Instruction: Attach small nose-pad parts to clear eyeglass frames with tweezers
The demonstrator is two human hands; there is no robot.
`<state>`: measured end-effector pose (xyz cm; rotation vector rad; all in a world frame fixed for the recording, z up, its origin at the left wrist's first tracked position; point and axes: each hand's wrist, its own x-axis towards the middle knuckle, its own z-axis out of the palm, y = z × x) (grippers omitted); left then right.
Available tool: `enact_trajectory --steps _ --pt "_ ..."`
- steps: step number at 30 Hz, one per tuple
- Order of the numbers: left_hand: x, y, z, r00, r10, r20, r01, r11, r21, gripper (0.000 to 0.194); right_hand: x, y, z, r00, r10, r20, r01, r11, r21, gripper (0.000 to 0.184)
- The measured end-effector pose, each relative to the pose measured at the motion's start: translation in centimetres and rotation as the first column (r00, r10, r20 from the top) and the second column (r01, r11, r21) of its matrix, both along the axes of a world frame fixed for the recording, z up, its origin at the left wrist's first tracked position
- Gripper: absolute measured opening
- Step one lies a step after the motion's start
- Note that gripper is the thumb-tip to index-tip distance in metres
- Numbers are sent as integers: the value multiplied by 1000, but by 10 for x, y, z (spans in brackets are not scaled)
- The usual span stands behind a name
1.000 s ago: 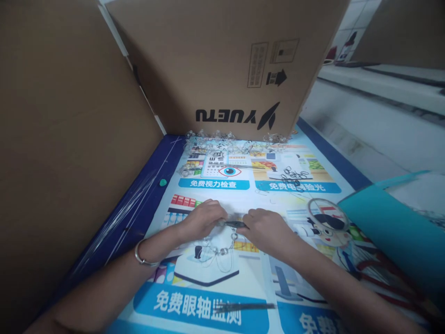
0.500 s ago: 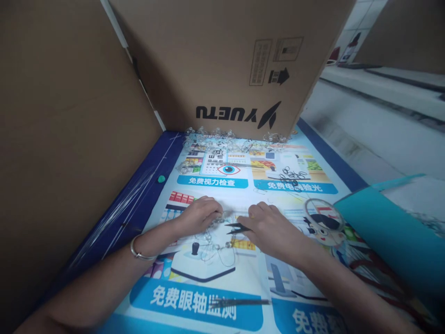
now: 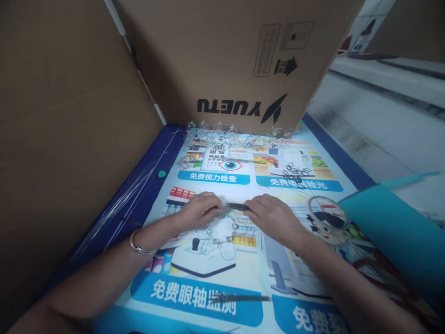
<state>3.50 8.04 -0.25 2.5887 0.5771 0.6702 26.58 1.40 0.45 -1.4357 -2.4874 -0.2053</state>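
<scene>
My left hand (image 3: pixel 200 211) is closed, pinching one end of a wire strung with clear beads (image 3: pixel 215 241). The beaded wire hangs below the fingers in a loose loop, with thin wire ends curling out of it. In my right hand (image 3: pixel 274 218) is a pair of dark needle-nose pliers (image 3: pixel 237 206). Their jaws are together and point left, close to the left fingertips. Whether the tips grip the wire is too small to tell, and the handles are hidden in the palm.
Several clear beaded pieces (image 3: pixel 222 134) lie along the standing cardboard box (image 3: pixel 225 60). Dark wire rings (image 3: pixel 295 175) are at the back right. Straight dark wires (image 3: pixel 243 298) lie near the front. A round wire coil (image 3: pixel 328 211) sits beside a turquoise box (image 3: pixel 392 222).
The plier jaws were apart and are now together. My right hand has turned and raised the tips slightly. The beaded loop hangs wider below my left hand.
</scene>
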Motion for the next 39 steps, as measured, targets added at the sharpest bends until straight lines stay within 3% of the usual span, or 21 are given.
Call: enact_trajectory --steps 10,39 --pt "-2 0 -1 1000 -27 11 27 998 65 9 -2 -4 6 995 9 104 -6 1000 -25 31" --pt "2 -3 1 1000 1 21 -3 995 103 10 -12 -6 -2 996 -14 85 11 999 37 29"
